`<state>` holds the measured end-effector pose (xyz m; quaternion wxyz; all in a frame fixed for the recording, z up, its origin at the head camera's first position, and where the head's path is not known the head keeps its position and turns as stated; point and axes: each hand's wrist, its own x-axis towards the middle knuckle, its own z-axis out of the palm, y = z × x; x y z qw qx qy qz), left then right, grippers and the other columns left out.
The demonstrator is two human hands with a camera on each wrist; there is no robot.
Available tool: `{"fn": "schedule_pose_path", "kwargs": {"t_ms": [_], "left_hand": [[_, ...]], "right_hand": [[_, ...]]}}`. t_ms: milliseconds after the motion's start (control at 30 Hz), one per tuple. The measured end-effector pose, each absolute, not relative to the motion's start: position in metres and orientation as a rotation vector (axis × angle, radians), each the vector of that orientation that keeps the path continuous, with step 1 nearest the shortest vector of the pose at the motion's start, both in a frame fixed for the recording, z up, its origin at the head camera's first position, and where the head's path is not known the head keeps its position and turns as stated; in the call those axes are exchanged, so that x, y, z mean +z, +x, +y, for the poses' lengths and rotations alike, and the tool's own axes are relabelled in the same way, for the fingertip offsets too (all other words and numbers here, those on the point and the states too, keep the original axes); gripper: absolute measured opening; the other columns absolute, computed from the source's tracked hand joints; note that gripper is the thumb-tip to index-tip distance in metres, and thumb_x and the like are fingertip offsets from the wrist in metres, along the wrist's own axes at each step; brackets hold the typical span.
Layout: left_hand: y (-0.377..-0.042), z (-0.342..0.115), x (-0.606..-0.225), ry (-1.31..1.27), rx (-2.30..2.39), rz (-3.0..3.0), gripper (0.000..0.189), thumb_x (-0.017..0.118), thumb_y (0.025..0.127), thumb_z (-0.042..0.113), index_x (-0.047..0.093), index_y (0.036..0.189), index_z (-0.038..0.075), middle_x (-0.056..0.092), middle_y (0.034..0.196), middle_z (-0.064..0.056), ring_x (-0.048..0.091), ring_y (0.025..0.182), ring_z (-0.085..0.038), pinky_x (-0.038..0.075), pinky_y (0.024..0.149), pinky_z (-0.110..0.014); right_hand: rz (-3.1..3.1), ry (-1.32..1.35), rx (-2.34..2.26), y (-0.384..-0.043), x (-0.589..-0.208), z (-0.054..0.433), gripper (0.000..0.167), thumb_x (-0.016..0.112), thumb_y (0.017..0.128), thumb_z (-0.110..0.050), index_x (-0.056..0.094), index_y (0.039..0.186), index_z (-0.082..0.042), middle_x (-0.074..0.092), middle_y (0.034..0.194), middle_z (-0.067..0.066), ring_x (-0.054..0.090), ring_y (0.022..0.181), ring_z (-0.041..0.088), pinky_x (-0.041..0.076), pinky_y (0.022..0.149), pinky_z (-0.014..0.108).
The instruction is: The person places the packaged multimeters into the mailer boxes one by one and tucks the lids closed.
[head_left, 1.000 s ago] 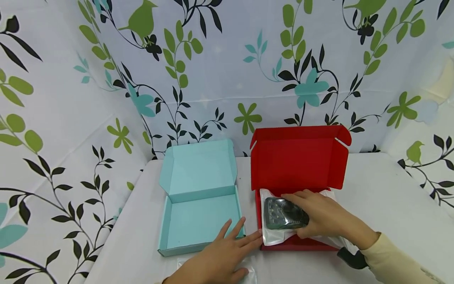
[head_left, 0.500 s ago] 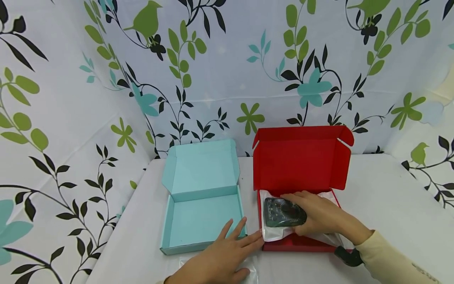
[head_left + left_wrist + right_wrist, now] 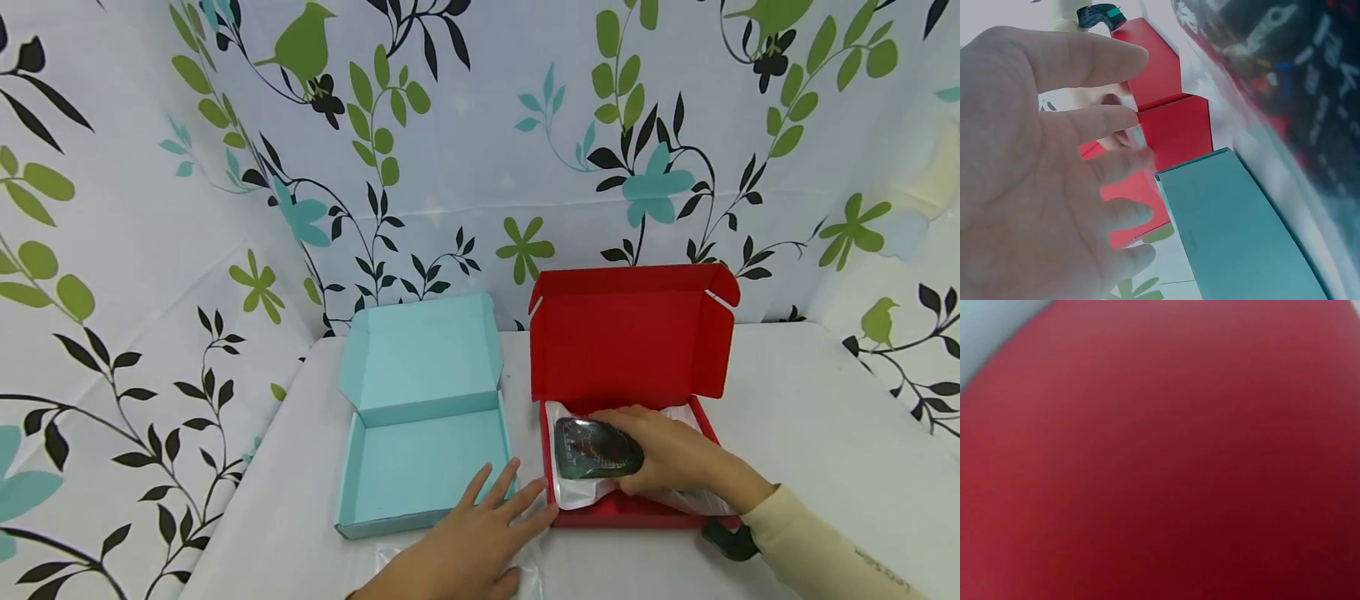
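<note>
My right hand (image 3: 667, 454) grips the right end of a dark, glossy, rounded rectangular case (image 3: 596, 450), held over the red box (image 3: 630, 521). Under the case lies a white padded packet (image 3: 577, 493) inside that box. The right wrist view holds only a blurred red surface (image 3: 1166, 456) up close. Fingers spread, my left hand (image 3: 472, 537) reaches between the two boxes, with fingertips right at the red box's front left corner. In the left wrist view its palm (image 3: 1029, 175) faces the camera and holds nothing.
An open teal box (image 3: 427, 467) stands left of the red one, lid raised. Clear plastic wrap (image 3: 532, 575) lies under my left hand. In the left wrist view a dark printed package in clear plastic (image 3: 1297, 81) looms close. A patterned curtain (image 3: 450, 167) hangs behind.
My right hand and the dark case have shifted slightly left over the red box. The fingers of my left hand have spread a little wider apart.
</note>
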<state>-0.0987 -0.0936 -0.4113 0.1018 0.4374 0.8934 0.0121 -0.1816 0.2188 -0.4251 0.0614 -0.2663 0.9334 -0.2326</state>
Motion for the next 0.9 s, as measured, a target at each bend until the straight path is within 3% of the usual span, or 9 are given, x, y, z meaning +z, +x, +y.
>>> {"fn": "schedule_pose_path", "kwargs": {"t_ms": [333,600,767,900], "left_hand": [[-0.099,-0.094,-0.414,1.304,0.074,2.629,0.079,0.074,0.093,0.040,0.039,0.162,0.026,0.030,0.168,0.003,0.019,0.155,-0.038,0.024,0.117,-0.064],[-0.100,-0.095,-0.411,1.306,0.150,2.612,0.079,0.073,0.095,0.041,0.037,0.163,0.025,0.028,0.169,0.002,0.019,0.155,-0.038,0.022,0.117,-0.065],[-0.103,-0.094,-0.409,1.288,0.159,2.587,0.078,0.072,0.095,0.041,0.036,0.164,0.026,0.027,0.169,0.004,0.015,0.156,-0.037,0.019,0.118,-0.065],[-0.104,-0.094,-0.408,1.262,0.176,2.570,0.079,0.072,0.096,0.040,0.035,0.164,0.027,0.026,0.169,0.005,0.013,0.156,-0.036,0.015,0.119,-0.066]], "right_hand": [[2.841,-0.809,-0.660,-0.177,-0.443,0.219,0.096,0.099,0.061,-0.039,0.060,0.145,-0.017,0.062,0.132,0.007,0.057,0.114,0.029,0.058,0.087,0.054],[2.888,-0.840,-0.678,-0.166,-0.439,0.223,0.097,0.097,0.067,-0.040,0.054,0.152,-0.018,0.052,0.147,0.009,0.048,0.131,0.034,0.051,0.097,0.061],[2.942,-0.903,-0.820,-0.159,-0.427,0.227,0.088,0.093,0.074,-0.040,0.056,0.149,-0.015,0.051,0.150,0.011,0.050,0.131,0.035,0.056,0.091,0.056],[3.057,-0.915,-0.917,-0.156,-0.416,0.235,0.082,0.094,0.076,-0.029,0.057,0.147,-0.011,0.052,0.149,0.013,0.051,0.131,0.036,0.057,0.088,0.057]]}}
